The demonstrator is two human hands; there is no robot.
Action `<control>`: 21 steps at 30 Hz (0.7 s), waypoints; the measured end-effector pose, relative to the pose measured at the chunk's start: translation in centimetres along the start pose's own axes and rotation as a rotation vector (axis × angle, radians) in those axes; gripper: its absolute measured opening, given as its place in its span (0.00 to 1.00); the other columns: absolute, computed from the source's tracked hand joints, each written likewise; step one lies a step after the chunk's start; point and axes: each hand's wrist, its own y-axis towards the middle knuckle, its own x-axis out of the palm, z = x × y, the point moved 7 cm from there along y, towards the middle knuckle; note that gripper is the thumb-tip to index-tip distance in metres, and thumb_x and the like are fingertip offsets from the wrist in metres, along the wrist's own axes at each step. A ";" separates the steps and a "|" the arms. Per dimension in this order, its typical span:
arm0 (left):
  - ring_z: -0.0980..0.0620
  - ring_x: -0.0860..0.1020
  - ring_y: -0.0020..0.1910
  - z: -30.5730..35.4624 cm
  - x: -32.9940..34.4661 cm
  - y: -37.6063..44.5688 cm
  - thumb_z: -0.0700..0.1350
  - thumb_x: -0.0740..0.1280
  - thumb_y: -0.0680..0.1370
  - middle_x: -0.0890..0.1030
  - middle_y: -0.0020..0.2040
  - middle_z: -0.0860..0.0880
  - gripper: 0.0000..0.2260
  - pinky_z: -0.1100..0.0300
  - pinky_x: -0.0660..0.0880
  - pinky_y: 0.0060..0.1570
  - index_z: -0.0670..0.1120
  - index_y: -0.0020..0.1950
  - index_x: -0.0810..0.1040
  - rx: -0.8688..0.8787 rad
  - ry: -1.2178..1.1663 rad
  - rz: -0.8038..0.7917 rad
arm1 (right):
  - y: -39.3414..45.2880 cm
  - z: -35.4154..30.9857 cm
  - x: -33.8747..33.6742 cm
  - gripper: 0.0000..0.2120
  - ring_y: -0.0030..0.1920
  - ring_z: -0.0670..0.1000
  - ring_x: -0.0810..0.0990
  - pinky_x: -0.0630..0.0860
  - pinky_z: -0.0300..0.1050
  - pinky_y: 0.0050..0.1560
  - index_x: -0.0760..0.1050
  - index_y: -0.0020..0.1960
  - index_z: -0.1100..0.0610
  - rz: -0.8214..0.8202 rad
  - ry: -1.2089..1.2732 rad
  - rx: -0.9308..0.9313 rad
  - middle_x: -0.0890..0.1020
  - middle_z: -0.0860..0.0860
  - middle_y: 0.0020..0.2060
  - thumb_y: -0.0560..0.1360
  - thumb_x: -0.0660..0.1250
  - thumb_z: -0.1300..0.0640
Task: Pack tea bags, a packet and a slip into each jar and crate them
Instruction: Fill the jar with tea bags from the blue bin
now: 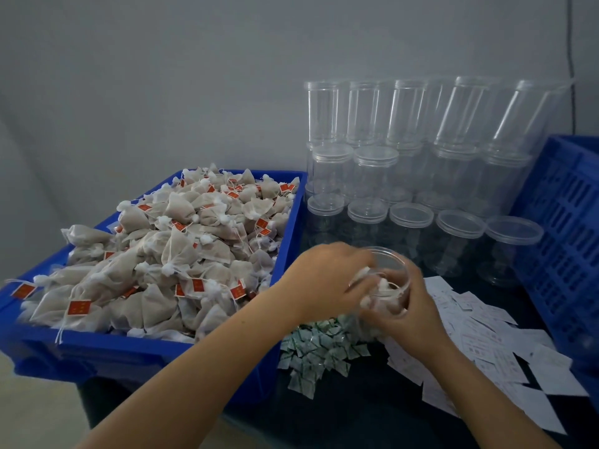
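Nearest the camera, two bare forearms reach in over a dark table (356,413). The right hand (410,314) wraps its fingers around a clear jar (390,273), which is tipped with its open mouth facing up and toward the left. The left hand (327,277) pinches tea bags (372,286) at that mouth, fingers bunched together. Just below the hands lies a heap of small green-and-white packets (319,351), and to the right a scatter of white slips (496,348); their print is too blurred to read. To the left, a blue bin (136,354) holds piled tea bags with red tags, their lettering unreadable. Farther back, lidded empty jars (411,218) stand upright in stacked rows against the grey wall (162,76), beside a blue crate (564,215).
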 end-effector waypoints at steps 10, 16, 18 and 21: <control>0.47 0.74 0.60 -5.8 9.6 0.3 0.46 0.65 0.78 0.75 0.63 0.47 0.18 0.54 0.73 0.56 0.46 0.68 0.72 -0.261 0.071 -0.741 | -3.6 1.7 -5.0 0.41 0.57 0.39 0.79 0.77 0.41 0.52 0.65 0.61 0.25 0.139 -0.032 0.014 0.78 0.44 0.58 0.55 0.80 0.47; 0.43 0.76 0.53 -5.2 12.7 0.3 0.40 0.63 0.77 0.76 0.55 0.44 0.09 0.50 0.74 0.46 0.43 0.56 0.77 -0.123 0.291 -0.856 | -4.6 2.5 -4.9 0.43 0.56 0.37 0.78 0.78 0.37 0.50 0.64 0.61 0.22 0.117 -0.041 0.033 0.78 0.43 0.59 0.57 0.82 0.50; 0.43 0.75 0.54 -5.2 13.3 0.1 0.40 0.64 0.78 0.73 0.57 0.44 0.09 0.52 0.71 0.42 0.43 0.58 0.74 -0.097 0.341 -0.860 | -4.8 2.6 -4.7 0.43 0.55 0.37 0.79 0.78 0.33 0.48 0.64 0.61 0.22 0.114 -0.035 0.038 0.78 0.41 0.57 0.55 0.81 0.47; 0.43 0.75 0.54 -5.3 13.7 0.2 0.40 0.63 0.78 0.72 0.58 0.44 0.11 0.53 0.70 0.40 0.44 0.60 0.73 -0.069 0.405 -0.832 | -4.9 2.6 -4.4 0.43 0.56 0.38 0.79 0.78 0.33 0.48 0.64 0.60 0.21 0.112 -0.016 0.037 0.79 0.38 0.55 0.53 0.82 0.47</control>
